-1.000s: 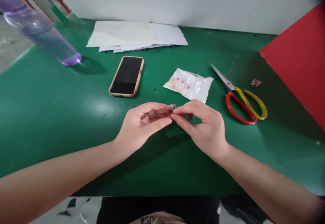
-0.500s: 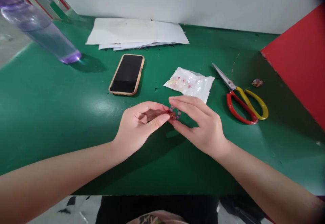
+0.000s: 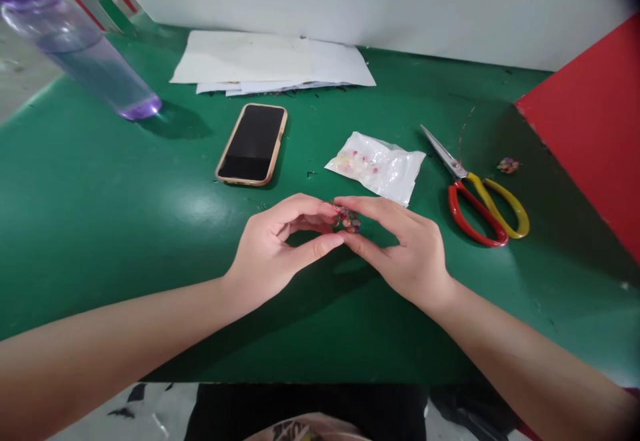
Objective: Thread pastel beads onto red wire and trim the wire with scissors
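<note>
A small cluster of strung beads (image 3: 349,220), reddish, clear and purple, sits between the fingertips of both hands above the green table. My left hand (image 3: 285,237) holds it from the left, thumb below and fingers above. From the right, my right hand (image 3: 400,241) grips the beads between thumb and fingertips. The fingertips partly hide the beads. Just beyond lies a clear plastic bag (image 3: 377,166) with a few red and pale beads inside. Scissors (image 3: 475,191) with one red and one yellow handle rest to the right of the bag.
A smartphone (image 3: 254,144) lies left of the bag, and white paper sheets (image 3: 270,61) lie behind it. The purple water bottle (image 3: 95,61) stands at the far left. Past the scissors are another bead cluster (image 3: 509,165), a thin wire (image 3: 466,127) and a red panel (image 3: 590,121).
The beads have turned from an open ring shape into a more bunched view. My right fingers have closed in on them, and my left thumb has shifted right, meeting the right thumb.
</note>
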The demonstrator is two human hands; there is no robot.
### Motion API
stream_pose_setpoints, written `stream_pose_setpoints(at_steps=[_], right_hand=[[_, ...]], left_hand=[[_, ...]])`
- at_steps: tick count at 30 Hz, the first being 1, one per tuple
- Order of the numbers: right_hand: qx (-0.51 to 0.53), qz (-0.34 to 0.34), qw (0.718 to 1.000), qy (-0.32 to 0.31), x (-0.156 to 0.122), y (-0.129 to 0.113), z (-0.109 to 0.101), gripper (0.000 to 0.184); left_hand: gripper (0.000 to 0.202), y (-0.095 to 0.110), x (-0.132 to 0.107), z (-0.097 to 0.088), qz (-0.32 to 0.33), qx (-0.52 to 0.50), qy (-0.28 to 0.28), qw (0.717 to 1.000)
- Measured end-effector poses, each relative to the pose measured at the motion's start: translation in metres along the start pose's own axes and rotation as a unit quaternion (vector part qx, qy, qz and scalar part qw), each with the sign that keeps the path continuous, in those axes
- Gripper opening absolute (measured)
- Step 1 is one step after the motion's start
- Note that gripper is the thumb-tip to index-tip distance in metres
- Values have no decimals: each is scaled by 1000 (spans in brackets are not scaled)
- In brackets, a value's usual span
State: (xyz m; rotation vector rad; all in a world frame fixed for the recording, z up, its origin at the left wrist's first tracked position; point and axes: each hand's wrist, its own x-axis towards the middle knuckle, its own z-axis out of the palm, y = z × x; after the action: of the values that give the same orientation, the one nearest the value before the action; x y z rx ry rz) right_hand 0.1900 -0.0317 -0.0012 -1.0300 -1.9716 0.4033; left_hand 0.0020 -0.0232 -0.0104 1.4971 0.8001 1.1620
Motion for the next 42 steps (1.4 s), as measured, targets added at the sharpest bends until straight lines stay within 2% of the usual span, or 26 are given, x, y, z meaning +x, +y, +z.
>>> stream_pose_setpoints(at_steps=[3, 9, 15, 21, 26, 31, 37, 39, 42], right_hand=[[-3, -27, 1000, 7, -1, 0, 1, 26], [-25, -47, 998, 41, -1, -1, 2, 23], [-35, -31, 998, 50, -2, -2, 2, 22], [-40, -45, 997, 46, -3, -2, 3, 29], [-63, -71, 995, 32, -4, 0, 4, 25], [-97, -106, 989, 19, -4, 1, 5, 26], [-132, -152, 979, 11, -3, 3, 3, 22], [-145, -152, 978, 2, -3, 5, 1, 21], [-165, -156, 974, -17, -2, 7, -2, 21]], left_hand=[[26, 2, 1, 0, -2, 11, 7, 1000], [11, 5, -4, 2, -24, 70, 70, 995], [8, 6, -4, 1, -34, 130, 94, 986], [10, 6, -2, 0, 20, 117, 53, 991], [11, 7, -1, -2, 53, 154, 52, 985], [7, 8, -3, -2, 45, 179, 52, 981], [2, 11, 0, -1, 12, 144, 38, 989], [3, 13, 2, -2, 7, 185, 34, 982], [6, 14, 6, -6, 36, 309, 13, 950]])
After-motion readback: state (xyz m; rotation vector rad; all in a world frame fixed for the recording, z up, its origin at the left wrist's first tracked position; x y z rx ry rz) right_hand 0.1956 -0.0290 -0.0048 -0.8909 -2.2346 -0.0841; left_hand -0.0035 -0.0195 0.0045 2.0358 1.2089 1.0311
